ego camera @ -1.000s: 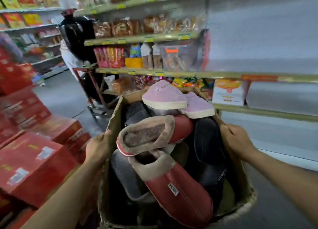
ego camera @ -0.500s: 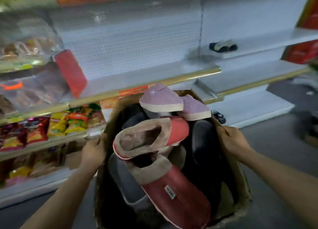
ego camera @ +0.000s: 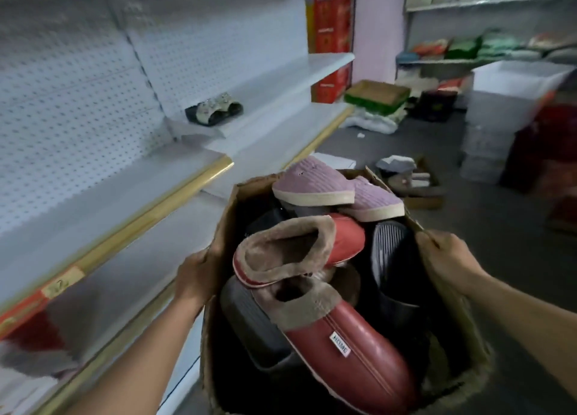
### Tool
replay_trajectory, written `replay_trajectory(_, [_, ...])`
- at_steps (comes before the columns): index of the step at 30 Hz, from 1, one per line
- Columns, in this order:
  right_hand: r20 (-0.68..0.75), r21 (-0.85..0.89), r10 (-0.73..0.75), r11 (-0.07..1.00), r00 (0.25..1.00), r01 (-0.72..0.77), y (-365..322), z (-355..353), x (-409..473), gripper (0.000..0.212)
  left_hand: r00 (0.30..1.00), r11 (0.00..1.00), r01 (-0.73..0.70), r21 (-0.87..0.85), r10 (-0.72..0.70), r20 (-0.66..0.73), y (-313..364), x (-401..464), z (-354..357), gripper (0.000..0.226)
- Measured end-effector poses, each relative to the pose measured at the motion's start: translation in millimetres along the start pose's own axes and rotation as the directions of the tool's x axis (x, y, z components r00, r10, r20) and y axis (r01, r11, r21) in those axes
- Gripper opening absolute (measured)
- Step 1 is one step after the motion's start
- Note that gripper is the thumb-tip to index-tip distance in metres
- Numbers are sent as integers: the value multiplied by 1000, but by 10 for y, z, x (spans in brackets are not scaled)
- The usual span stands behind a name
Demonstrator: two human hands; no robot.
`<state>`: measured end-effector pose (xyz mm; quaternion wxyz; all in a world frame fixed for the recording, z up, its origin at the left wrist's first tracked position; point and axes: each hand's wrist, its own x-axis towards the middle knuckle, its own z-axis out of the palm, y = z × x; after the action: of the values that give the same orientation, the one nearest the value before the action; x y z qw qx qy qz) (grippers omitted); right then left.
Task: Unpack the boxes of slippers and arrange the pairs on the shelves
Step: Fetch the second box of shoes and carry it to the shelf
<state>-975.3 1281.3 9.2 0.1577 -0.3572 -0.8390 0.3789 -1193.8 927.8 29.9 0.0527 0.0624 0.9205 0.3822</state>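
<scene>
I hold an open cardboard box (ego camera: 223,227) of slippers in front of me. My left hand (ego camera: 196,274) grips its left wall and my right hand (ego camera: 446,260) grips its right rim. On top lie two red slippers with brown fur lining (ego camera: 343,336) and a pair of pink ribbed slippers (ego camera: 315,182) at the far end. Dark slippers (ego camera: 390,252) fill the rest. White shelves with gold edging (ego camera: 156,208) run along my left. One dark pair of sandals (ego camera: 214,111) sits on a middle shelf.
On the floor ahead lies a low cardboard box (ego camera: 415,189) with items. A green-sided tray (ego camera: 376,97) rests on white bags by the shelf end. Red cartons (ego camera: 332,36) stand behind. White plastic bins (ego camera: 499,108) and dark red boxes (ego camera: 546,152) stand right.
The view has swung right, from stocked snack shelves to bare white shelves and the shop's far end. Both hands keep the same hold on the box.
</scene>
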Motion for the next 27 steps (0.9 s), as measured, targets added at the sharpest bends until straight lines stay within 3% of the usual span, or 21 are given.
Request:
replay_trajectory(6, [-221,12,215,976,951,-218,440,-448,654,43,973,980,-197,-7,197,120,1045,1132,1004,54])
replay_trajectory(11, [-327,31,307,949,894,-315,944,-877,1426,45,933,957,-289,-18,286,220,1933,1806,2091,59])
replay_trajectory(27, [-387,55,519,838,762,-543,2585,-2166,4096,43,820,927,-370,56,298,489,4283,3321,5397,55])
